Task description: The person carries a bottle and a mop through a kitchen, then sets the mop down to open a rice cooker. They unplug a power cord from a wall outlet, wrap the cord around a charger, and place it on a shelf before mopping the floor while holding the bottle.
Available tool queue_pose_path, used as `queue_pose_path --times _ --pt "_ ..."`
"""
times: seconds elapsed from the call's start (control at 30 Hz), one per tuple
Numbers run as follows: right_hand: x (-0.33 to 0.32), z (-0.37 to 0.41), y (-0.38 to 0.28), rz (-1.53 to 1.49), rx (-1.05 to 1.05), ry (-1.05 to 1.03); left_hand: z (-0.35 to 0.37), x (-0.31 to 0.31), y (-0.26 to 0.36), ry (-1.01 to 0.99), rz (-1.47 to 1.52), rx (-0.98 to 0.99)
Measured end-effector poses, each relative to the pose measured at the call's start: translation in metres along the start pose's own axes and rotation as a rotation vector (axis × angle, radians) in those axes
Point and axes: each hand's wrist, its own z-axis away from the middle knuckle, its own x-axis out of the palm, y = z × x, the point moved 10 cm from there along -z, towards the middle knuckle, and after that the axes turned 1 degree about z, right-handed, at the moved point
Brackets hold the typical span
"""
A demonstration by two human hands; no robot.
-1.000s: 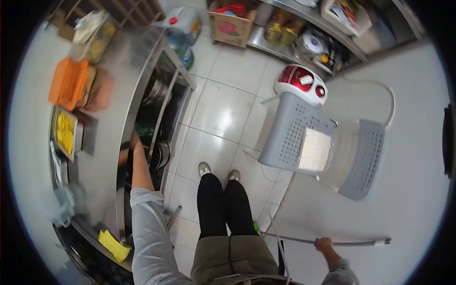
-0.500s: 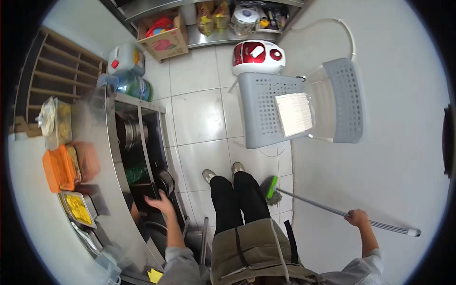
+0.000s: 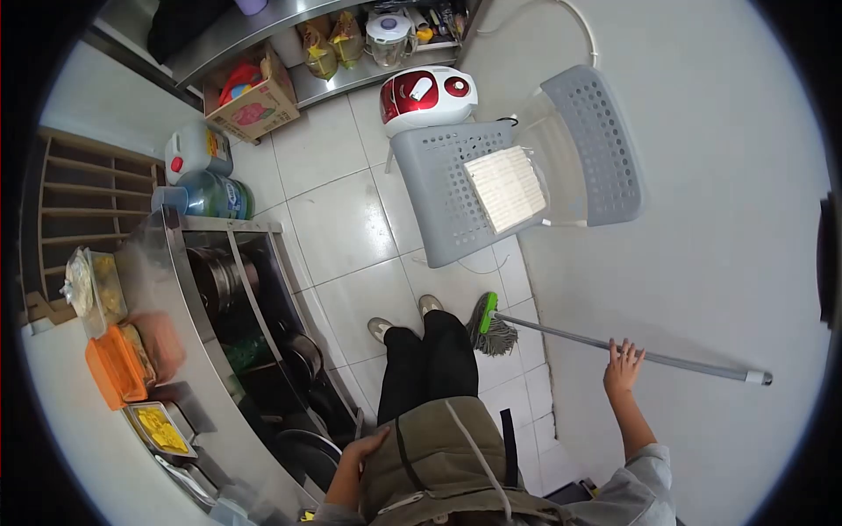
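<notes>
A string mop stands on the tiles, with a green clamp (image 3: 488,313) and grey strands (image 3: 498,338). Its grey handle (image 3: 561,333) slants right along the wall to a white end. My right hand (image 3: 622,368) lies against that handle with its fingers stretched and apart, not wrapped round it. My left hand (image 3: 362,449) is low beside the olive-green bag (image 3: 438,443) at my front, its fingers straight and touching or very near the bag's edge. It appears to hold nothing; part of it is turned from view.
A grey chair (image 3: 421,197) bearing a ribbed pale pad (image 3: 506,188) stands ahead, beside a red-and-white vacuum cleaner (image 3: 430,96). On the left, a steel counter (image 3: 206,368) carries food containers, with pots (image 3: 303,355) on its lower shelf. Bottles (image 3: 215,195) and a cardboard box (image 3: 253,103) are farther back.
My left hand has drawn back from the counter shelf to the bag. My right hand has loosened its grip and moved up-left along the mop handle. The view has turned.
</notes>
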Motion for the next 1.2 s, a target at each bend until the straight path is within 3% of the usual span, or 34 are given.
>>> queue_pose_path --times 0.03,0.07,0.13,0.17,0.23,0.27,0.33,0.43,0.53,0.6,0.73,0.8,0.83,0.9,1.0,1.07,1.2 --pt "-0.011 0.006 -0.006 -0.071 0.029 0.024 0.022 0.002 0.005 0.009 -0.067 -0.028" --pt "-0.019 0.008 -0.012 -0.077 0.035 0.018 0.000 -0.006 -0.004 0.015 -0.074 -0.032" --pt "-0.034 0.008 -0.022 -0.149 0.064 0.040 -0.035 -0.026 0.007 0.084 -0.269 0.185" --pt "-0.041 0.005 -0.025 -0.175 0.067 0.066 -0.034 -0.030 0.006 0.091 -0.278 0.183" --pt "-0.049 -0.006 -0.024 -0.172 0.064 0.101 0.038 -0.026 0.014 0.197 -0.283 0.002" --pt "-0.051 -0.011 -0.025 -0.164 0.056 0.141 0.030 -0.034 0.008 0.205 -0.288 0.000" --pt "-0.034 -0.029 -0.020 -0.119 0.033 0.157 0.016 -0.037 0.010 0.111 -0.339 0.161" --pt "0.008 -0.049 -0.015 -0.029 -0.069 0.017 0.043 -0.037 0.010 0.122 -0.358 -0.003" --pt "0.046 -0.047 -0.008 -0.039 -0.042 -0.121 0.037 -0.044 0.013 0.250 -0.306 0.060" --pt "0.071 -0.007 -0.016 -0.202 -0.086 -0.392 0.028 -0.043 0.014 0.249 -0.326 0.116" --pt "0.080 0.093 -0.023 -0.445 -0.035 -0.466 -0.044 -0.048 0.012 0.221 -0.377 0.284" --pt "0.120 0.131 -0.014 -0.641 -0.086 -0.428 -0.037 -0.045 0.020 0.286 -0.275 0.306" --pt "0.101 0.135 -0.007 -0.638 -0.082 -0.431 -0.042 -0.044 0.026 0.271 -0.318 0.339" --pt "0.101 0.181 0.020 -0.898 0.291 -1.023 -0.053 -0.046 0.031 0.251 -0.365 0.367" --pt "0.101 0.173 0.056 -0.790 0.244 -1.089 -0.046 -0.043 0.040 0.248 -0.383 0.411" --pt "0.097 0.141 0.068 -0.705 0.143 -1.075 -0.008 -0.037 0.041 0.255 -0.313 0.279" --pt "0.101 0.088 0.068 -0.665 0.064 -1.073 -0.028 -0.058 0.033 0.295 -0.315 0.357"
